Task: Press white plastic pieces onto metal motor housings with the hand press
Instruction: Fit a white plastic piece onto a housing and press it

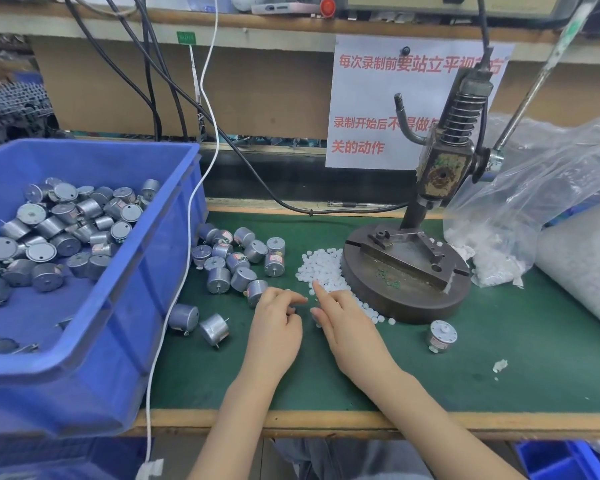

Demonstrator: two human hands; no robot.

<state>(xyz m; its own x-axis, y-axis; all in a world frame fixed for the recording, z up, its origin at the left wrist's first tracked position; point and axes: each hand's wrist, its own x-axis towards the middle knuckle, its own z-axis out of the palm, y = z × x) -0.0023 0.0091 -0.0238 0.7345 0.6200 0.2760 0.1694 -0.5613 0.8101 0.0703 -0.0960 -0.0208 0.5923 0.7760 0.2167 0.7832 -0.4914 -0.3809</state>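
- Left hand (276, 327): fingers are curled down onto the green surface (516, 382), just beside the loose motor housings (236, 259). Whether anything is held under them cannot be told.
- Right hand (349, 329): the index finger is straight, with its tip laid on the near edge of the white plastic pieces (321, 268). The thumb is held apart and nothing is clamped.
- The pieces are heaped against the left rim of the hand press (440, 181) base. No housing is seen on the fixture block, and the lever (541, 74) is raised.
- More housings are kept in the blue bin (111, 306). One motor (441, 336) is stood apart, right of the base, and is likely finished.
- The step is judged as pick-up of one piece; pressing is not yet started.
- Risk: the pieces are small and packed, so two may be lifted at once, or one dropped. Neighbours may be scattered by the finger.
- Risk: strays lie right at the base rim. If one is pushed under the fixture, a housing could be seated tilted.
- Risk: a piece set crooked on the shaft could be crushed, or the shaft bent, once the lever is pulled.
- Risk: several housings are laid on their curved sides, so one may be rolled away by a wrist nudge.
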